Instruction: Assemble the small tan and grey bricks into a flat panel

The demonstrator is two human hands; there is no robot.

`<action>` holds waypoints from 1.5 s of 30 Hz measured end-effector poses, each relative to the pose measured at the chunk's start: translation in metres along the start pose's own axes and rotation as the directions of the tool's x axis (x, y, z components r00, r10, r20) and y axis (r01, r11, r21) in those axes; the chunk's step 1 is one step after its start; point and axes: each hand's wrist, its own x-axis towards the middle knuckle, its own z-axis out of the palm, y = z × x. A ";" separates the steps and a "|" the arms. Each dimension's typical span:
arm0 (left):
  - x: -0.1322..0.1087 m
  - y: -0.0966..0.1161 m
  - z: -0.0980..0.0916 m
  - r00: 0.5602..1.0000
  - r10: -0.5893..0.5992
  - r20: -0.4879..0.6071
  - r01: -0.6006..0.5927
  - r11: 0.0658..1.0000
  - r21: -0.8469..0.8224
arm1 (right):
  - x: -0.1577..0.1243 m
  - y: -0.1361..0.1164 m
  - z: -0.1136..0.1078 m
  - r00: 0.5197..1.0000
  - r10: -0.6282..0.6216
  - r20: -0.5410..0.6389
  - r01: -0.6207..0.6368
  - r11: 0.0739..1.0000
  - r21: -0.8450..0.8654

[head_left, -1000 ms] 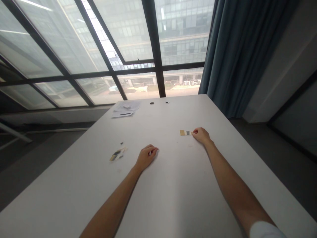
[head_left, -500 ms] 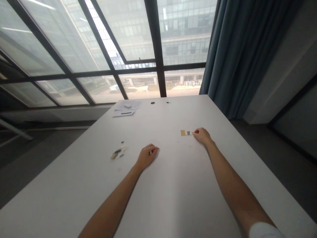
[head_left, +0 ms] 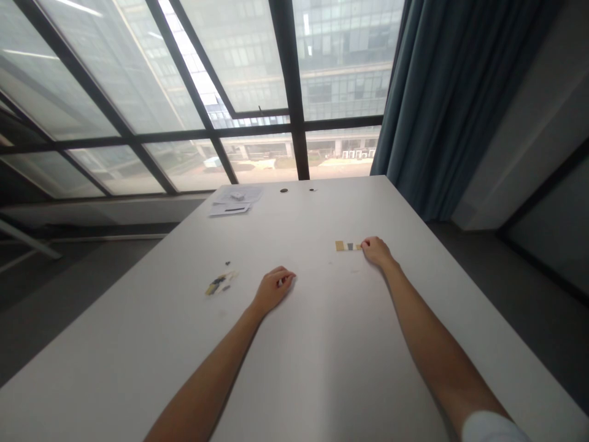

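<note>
My right hand (head_left: 376, 252) rests on the white table (head_left: 322, 344) with its fingers curled, the fingertips touching the right end of a short row of small tan and grey pieces (head_left: 348, 246). Resting near the table's middle, my left hand (head_left: 272, 288) is loosely closed, and something small and pale may sit between its fingers. A loose cluster of small tan and dark pieces (head_left: 219, 283) lies to the left of that hand, apart from it.
Sheets of paper (head_left: 234, 202) with a small white object lie at the far left of the table. Two dark round spots (head_left: 284, 191) sit near the far edge. Large windows stand behind, and a blue curtain (head_left: 442, 98) hangs at the right.
Both hands stay almost still. The view has shifted slightly, and my right hand's fingertips have closed in a little on the row of pieces.
</note>
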 end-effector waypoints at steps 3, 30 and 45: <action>0.000 0.000 0.000 1.000 -0.001 0.002 0.001 1.000 0.000 | -0.001 0.000 -0.001 1.000 0.014 -0.018 -0.014 1.000 0.011; -0.001 0.010 0.001 0.988 -0.074 0.133 0.062 0.994 0.087 | -0.087 -0.123 0.069 0.854 -0.507 0.115 0.510 0.860 0.003; -0.001 0.012 0.001 0.987 -0.083 0.138 0.068 0.991 0.112 | -0.087 -0.123 0.067 0.865 -0.493 0.089 0.494 0.869 0.011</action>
